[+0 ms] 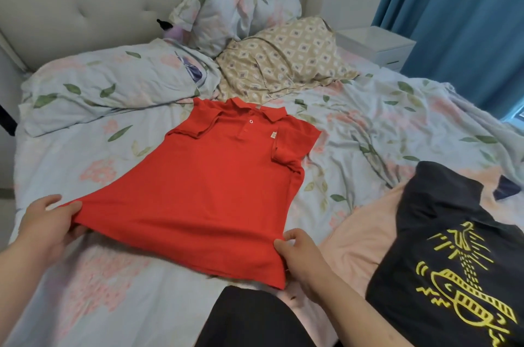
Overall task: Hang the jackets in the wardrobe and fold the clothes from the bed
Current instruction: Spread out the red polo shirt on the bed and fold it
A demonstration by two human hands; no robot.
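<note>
Red polo shirt on bed
Lies lengthwise, hem nearest, collar far; left hand, right hand pinch hem corners (equally near).

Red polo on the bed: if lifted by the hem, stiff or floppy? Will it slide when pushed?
Likely floppy: the red polo lies flat on the floral duvet and puckers where the left hand and right hand pinch its hem. Its folded-in sleeves would probably fall open when lifted. Pushed, it would likely bunch rather than slide.

A tan pillow (diamond-patterned), blue curtain, white nightstand.
</note>
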